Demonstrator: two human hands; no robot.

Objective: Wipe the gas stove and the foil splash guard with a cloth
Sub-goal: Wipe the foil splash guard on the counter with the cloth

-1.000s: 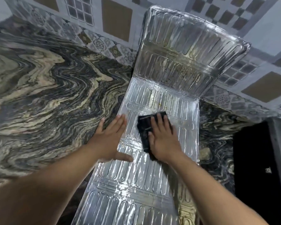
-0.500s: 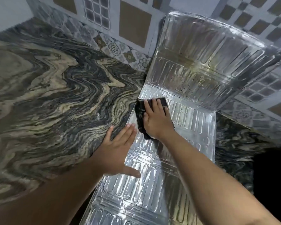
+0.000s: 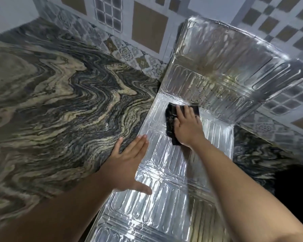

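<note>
One foil guard (image 3: 191,172), left edge on bare counter (image 3: 51,110). One cloth (image 3: 170,119) under flat right hand (image 3: 187,128), near the fold. Left hand (image 3: 128,165) flat, fingers spread, across that edge.

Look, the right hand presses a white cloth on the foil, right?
Not quite: the cloth is black, not white. The head view shows the right hand pressing it flat on the foil, as you said.

I see a black cloth (image 3: 171,119) on the silver foil splash guard (image 3: 164,198), which is embossed with rows of oblong ribs. The worktop (image 3: 51,105) swirls in black, grey and beige waves. The wall tiles (image 3: 147,27) show grey-white with tan squares and checks.
</note>
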